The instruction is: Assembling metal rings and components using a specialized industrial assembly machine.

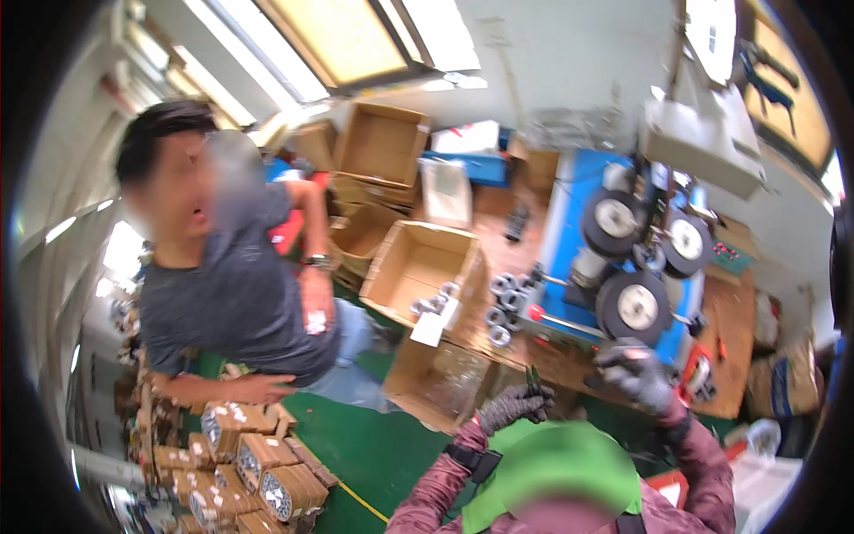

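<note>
My left hand [514, 408], in a dark grey glove, is closed around a small dark tool with slim upright prongs [533, 380]; its exact kind is unclear. My right hand [635, 372], gloved in grey and slightly blurred, has its fingers bent together just in front of the lower black wheel [633, 309] of a machine. Whatever it pinches, if anything, is hidden. The machine has several black wheels with pale hubs on a blue base [576, 214]. A lever with a red knob [536, 313] sticks out to its left. Several metal rings [501, 311] stand beside it on the bench.
An open cardboard box [418, 254] holds more rings and a white paper [429, 329]. Below it stands another carton [436, 383]. A person in a dark T-shirt [240, 276] stands at the left, near stacked wrapped bundles [258, 454] on the green floor.
</note>
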{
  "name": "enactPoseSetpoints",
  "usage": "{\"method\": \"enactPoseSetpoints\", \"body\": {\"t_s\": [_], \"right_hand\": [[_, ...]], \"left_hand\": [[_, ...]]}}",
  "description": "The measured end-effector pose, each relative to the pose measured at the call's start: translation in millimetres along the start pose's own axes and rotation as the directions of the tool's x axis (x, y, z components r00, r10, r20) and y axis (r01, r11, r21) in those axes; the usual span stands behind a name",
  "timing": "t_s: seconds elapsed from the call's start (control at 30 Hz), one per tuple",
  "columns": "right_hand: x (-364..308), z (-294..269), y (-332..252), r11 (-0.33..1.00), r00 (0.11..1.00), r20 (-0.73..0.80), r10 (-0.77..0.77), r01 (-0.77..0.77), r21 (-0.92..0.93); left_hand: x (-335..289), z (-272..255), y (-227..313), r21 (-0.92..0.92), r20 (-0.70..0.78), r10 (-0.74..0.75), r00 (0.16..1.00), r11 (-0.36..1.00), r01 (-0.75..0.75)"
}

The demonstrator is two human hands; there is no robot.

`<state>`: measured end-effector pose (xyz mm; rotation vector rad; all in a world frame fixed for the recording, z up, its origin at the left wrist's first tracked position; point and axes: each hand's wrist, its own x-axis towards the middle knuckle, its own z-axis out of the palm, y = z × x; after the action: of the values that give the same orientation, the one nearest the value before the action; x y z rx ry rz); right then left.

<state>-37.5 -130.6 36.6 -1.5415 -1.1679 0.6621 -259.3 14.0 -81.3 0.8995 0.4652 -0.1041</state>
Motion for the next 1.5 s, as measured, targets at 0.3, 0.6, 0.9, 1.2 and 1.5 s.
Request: {"method": "enactPoseSetpoints", "body": {"t_s": [0.3,0.6,0.9,1.2,1.5], "right_hand": [[-46.3,93.5,88.3,0.832,0.919,0.178,0.352,-0.394,0.391],[-112.6,101.2,105.8,0.512,0.631,0.111,0.768,-0.709,0.485],[-137.8,131.3,110.2,0.423,0.476,-0.044,0.878,-0.729,0.538],[-85.2,120.2,143.0,0.841,0.825,-0.173,0.538,-0.539,0.047],[-10.6,153.9,61.4,0.342,0.686,0.596,0.418,-0.727,0.596]], "left_hand": [[43.8,9.9,2.3,0.273,0.391,-0.308,0.867,0.939,0.210],[114.4,-214.7,-69.4,0.949,-0.230,0.546,0.805,-0.057,0.310],[167.1,-254.0,-102.7,0.916,-0.019,0.512,0.859,-0.336,0.220],[87.8,-156.0,-41.9,-0.417,-0.142,0.004,0.990,0.907,-0.064],[-29.1,-26.1,37.8,0.248,-0.325,0.403,0.856,0.909,-0.334]]}}
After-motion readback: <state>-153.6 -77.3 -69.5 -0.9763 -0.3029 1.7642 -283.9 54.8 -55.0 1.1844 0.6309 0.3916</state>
